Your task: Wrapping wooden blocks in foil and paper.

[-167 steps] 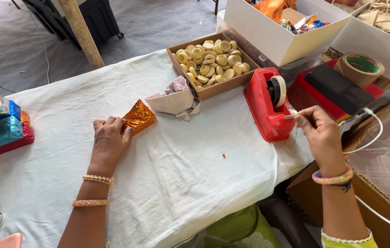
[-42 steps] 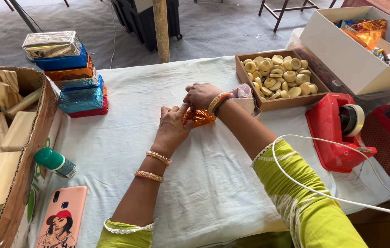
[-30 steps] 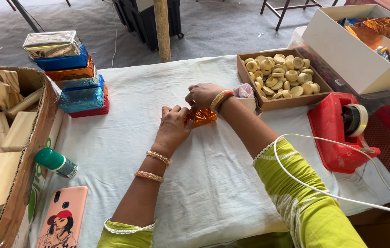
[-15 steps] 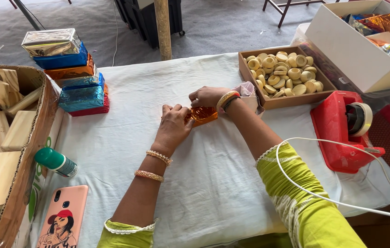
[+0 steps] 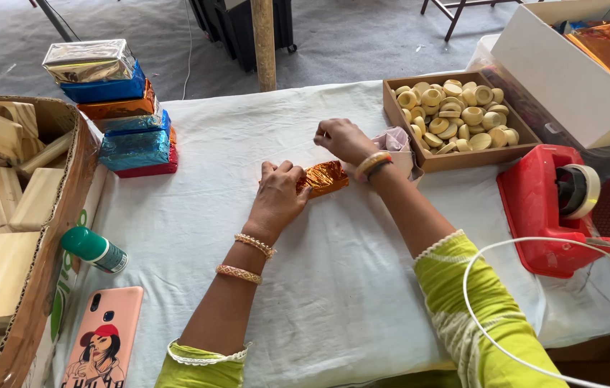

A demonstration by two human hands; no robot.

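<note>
Orange foil-wrapped block (image 5: 325,177) mostly covered; left hand (image 5: 280,195) presses it flat, right hand (image 5: 344,140) pinches 12 o'clock end; ends unsealed.

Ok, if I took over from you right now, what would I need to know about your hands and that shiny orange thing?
Left hand: flat on the white tablecloth, fingers pressing the small orange foil-wrapped block.
Right hand: at the block's far end; grip unclear.
Done: foil covers the block; wrapped blocks are stacked far left.
Left: ends look untaped; the red tape dispenser is on the right, bare wooden blocks in the cardboard box.
</note>
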